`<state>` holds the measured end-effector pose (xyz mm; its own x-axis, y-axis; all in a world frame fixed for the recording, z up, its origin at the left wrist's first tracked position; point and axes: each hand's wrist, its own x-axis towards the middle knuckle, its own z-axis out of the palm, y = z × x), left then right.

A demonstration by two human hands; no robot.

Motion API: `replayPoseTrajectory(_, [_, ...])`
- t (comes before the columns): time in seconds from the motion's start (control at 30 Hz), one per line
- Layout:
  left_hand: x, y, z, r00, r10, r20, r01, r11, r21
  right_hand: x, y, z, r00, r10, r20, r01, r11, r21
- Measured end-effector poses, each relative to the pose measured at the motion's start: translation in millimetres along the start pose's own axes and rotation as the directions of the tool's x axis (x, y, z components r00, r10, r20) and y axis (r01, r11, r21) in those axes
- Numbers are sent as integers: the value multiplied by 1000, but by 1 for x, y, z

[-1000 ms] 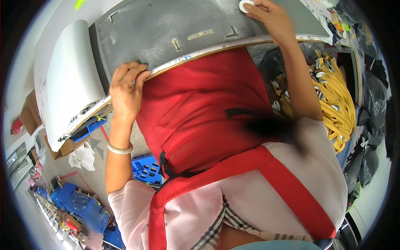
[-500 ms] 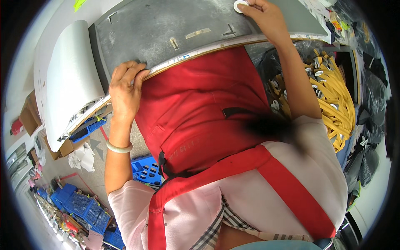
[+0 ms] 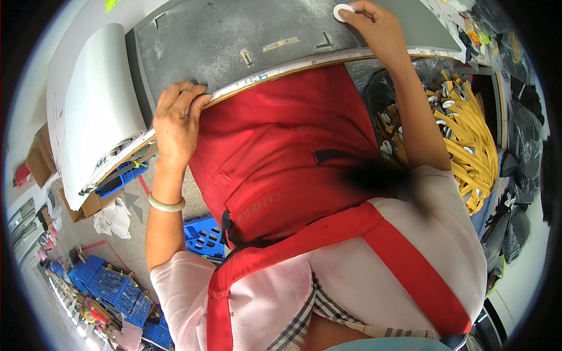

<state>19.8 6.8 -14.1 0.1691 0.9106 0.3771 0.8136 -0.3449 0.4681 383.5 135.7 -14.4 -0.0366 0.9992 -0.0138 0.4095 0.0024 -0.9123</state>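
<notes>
With thumb and fingertips, my right hand pinches a small white round disc over the far right part of a dark grey board. The disc's exact kind cannot be made out. My left hand is curled over the front edge of the table, thumb and fingers pressed together there beside the board's near left corner. Strips of tape and small dark corner marks show on the board's surface.
A roll of whitish sheet lies at the table's left. Yellow straps with white ends hang in a heap below right, near black plastic bags. Blue crates and cardboard boxes stand on the floor to the left.
The right hand and the white disc have shifted slightly to the right and nearer. My left hand stays at the table edge.
</notes>
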Motion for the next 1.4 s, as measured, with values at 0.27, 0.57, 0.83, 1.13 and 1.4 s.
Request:
replayPoseTrajectory(0.27, [11,7,-8,990,-81,116,77,996,43,13,39,-8,987,-148,66,151,988,-43])
replayPoseTrajectory(0.57, [98,38,89,976,216,-35,-216,976,3,2,18,-8,990,-142,10,143,986,-91])
replayPoseTrajectory(0.83, [103,35,113,981,173,-83,-166,983,84,-5,11,1,996,-85,-12,84,995,-55])
replayPoseTrajectory(1.13, [108,57,101,992,110,56,-119,976,182,-33,-13,-1,933,-287,219,340,902,-266])
replayPoseTrajectory(1.4, [106,56,97,992,104,67,-115,977,181,-32,-21,11,801,-477,363,594,711,-376])
